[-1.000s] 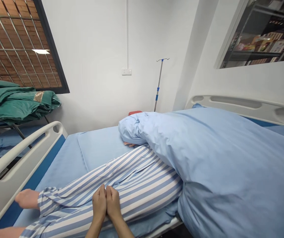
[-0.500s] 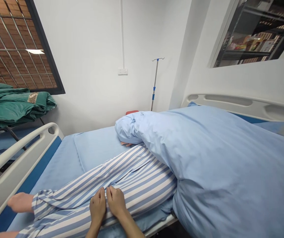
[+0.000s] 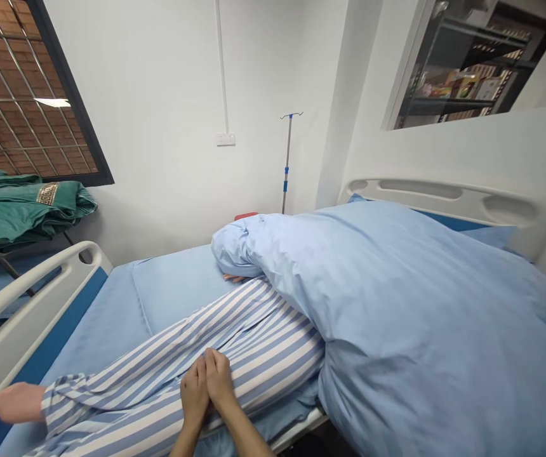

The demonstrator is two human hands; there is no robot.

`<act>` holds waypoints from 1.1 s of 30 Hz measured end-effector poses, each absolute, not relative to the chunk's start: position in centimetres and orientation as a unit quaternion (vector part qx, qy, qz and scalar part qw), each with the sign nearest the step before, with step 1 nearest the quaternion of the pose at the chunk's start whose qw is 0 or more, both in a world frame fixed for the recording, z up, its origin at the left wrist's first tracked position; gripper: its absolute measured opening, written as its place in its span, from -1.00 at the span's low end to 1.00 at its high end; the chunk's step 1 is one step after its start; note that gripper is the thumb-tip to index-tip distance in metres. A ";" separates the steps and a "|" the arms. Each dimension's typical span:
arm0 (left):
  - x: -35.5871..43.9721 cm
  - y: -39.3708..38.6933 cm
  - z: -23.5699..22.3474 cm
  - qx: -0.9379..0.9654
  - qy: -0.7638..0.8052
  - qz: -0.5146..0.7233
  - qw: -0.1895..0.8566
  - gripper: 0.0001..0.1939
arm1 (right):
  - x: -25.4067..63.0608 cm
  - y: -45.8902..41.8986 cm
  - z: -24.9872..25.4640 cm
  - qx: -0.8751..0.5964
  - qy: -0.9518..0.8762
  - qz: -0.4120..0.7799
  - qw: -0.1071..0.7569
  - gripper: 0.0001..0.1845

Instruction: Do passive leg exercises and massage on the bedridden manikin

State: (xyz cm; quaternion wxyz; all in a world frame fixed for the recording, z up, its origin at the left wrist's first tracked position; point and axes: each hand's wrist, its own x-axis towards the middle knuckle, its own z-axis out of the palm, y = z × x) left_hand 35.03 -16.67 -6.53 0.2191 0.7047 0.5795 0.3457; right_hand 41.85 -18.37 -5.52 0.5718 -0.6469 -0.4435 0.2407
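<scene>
A person lies on a hospital bed in blue-and-white striped trousers (image 3: 216, 336), the upper body hidden under a light blue duvet (image 3: 397, 304). My left hand (image 3: 193, 395) and my right hand (image 3: 219, 379) rest side by side on the near striped leg, touching each other. The fingers of both lie flat and together on the cloth, holding nothing. The person's bare foot (image 3: 16, 402) shows at the far left, and a hand (image 3: 233, 278) peeks out under the duvet's edge.
The white footboard (image 3: 30, 311) with blue panel stands at left, the headboard (image 3: 449, 200) at right. A drip stand (image 3: 286, 162) is by the far wall. Green folded blankets (image 3: 20, 206) lie on a rack at left. A window onto shelves (image 3: 468, 63) sits upper right.
The view has shifted to the right, so everything sits further left. My hands curled slightly on the leg, then flattened and pressed together again, staying on the same spot.
</scene>
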 end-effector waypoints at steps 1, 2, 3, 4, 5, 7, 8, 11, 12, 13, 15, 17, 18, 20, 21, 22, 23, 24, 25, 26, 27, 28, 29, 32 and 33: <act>34.9 -16.7 -6.8 0.712 0.572 0.342 0.222 -0.64 | 42.1 -18.5 -5.2 -0.660 -0.461 0.225 0.549 -0.54; 34.8 -16.7 -6.9 0.715 0.564 0.339 0.237 -0.64 | 42.4 -18.8 -4.8 -0.671 -0.485 0.200 0.523 -0.55; 34.8 -16.7 -7.0 0.716 0.558 0.334 0.255 -0.64 | 42.7 -19.1 -4.5 -0.679 -0.513 0.172 0.496 -0.57; 34.8 -16.8 -7.0 0.715 0.558 0.329 0.264 -0.64 | 43.1 -19.4 -4.3 -0.683 -0.540 0.143 0.471 -0.58; 34.8 -16.9 -6.9 0.715 0.558 0.324 0.269 -0.64 | 43.4 -19.7 -4.2 -0.684 -0.561 0.120 0.451 -0.59; 34.9 -17.0 -6.7 0.711 0.561 0.326 0.270 -0.62 | 44.0 -20.2 -4.4 -0.683 -0.585 0.096 0.426 -0.60; 34.9 -17.1 -6.6 0.708 0.563 0.331 0.269 -0.61 | 44.3 -20.4 -4.6 -0.684 -0.588 0.093 0.422 -0.60; 35.3 -17.1 -6.3 0.700 0.563 0.344 0.273 -0.61 | 44.6 -20.5 -5.4 -0.685 -0.564 0.107 0.449 -0.58; 35.7 -17.1 -6.1 0.692 0.566 0.351 0.278 -0.59 | 44.7 -20.4 -5.7 -0.681 -0.550 0.120 0.469 -0.57; 36.1 -17.1 -5.9 0.682 0.568 0.360 0.288 -0.58 | 44.8 -20.3 -5.8 -0.672 -0.535 0.137 0.492 -0.56; 37.3 -17.2 -5.4 0.654 0.565 0.387 0.321 -0.56 | 45.1 -20.1 -5.9 -0.645 -0.506 0.180 0.544 -0.55; 38.6 -17.4 -5.1 0.624 0.564 0.409 0.354 -0.56 | 45.4 -19.7 -5.9 -0.611 -0.463 0.229 0.600 -0.55; 39.2 -17.5 -5.0 0.618 0.565 0.410 0.361 -0.56 | 45.7 -19.5 -5.9 -0.594 -0.437 0.255 0.625 -0.56; 40.1 -17.9 -5.1 0.624 0.579 0.393 0.348 -0.57 | 46.2 -19.2 -5.6 -0.570 -0.394 0.302 0.654 -0.57; 40.4 -18.1 -5.3 0.633 0.588 0.378 0.333 -0.58 | 46.5 -19.2 -5.3 -0.569 -0.386 0.316 0.655 -0.57; 40.6 -18.2 -5.5 0.644 0.592 0.364 0.321 -0.59 | 46.8 -19.2 -5.0 -0.577 -0.390 0.315 0.645 -0.57; 40.6 -18.3 -5.7 0.654 0.593 0.352 0.312 -0.60 | 47.2 -19.3 -4.7 -0.592 -0.407 0.301 0.628 -0.56; 40.6 -18.3 -5.9 0.662 0.590 0.345 0.309 -0.61 | 47.6 -19.6 -4.3 -0.610 -0.433 0.275 0.604 -0.56; 40.5 -18.4 -6.1 0.670 0.583 0.338 0.311 -0.62 | 48.0 -19.9 -4.0 -0.627 -0.465 0.242 0.576 -0.55; 40.4 -18.4 -6.3 0.678 0.575 0.335 0.313 -0.63 | 48.3 -20.2 -3.8 -0.640 -0.497 0.206 0.548 -0.56; 40.3 -18.4 -6.4 0.683 0.569 0.334 0.314 -0.63 | 48.7 -20.6 -3.6 -0.649 -0.525 0.176 0.522 -0.57; 40.3 -18.4 -6.4 0.685 0.567 0.335 0.312 -0.62 | 49.0 -21.0 -3.6 -0.655 -0.548 0.152 0.498 -0.58; 40.2 -18.5 -6.4 0.684 0.570 0.336 0.307 -0.62 | 49.3 -21.3 -3.7 -0.661 -0.563 0.132 0.478 -0.59; 40.5 -18.5 -5.9 0.686 0.571 0.340 0.295 -0.63 | 49.7 -21.8 -4.5 -0.677 -0.569 0.102 0.455 -0.61; 40.8 -18.5 -5.6 0.687 0.566 0.344 0.299 -0.63 | 49.8 -21.9 -4.7 -0.679 -0.561 0.104 0.462 -0.60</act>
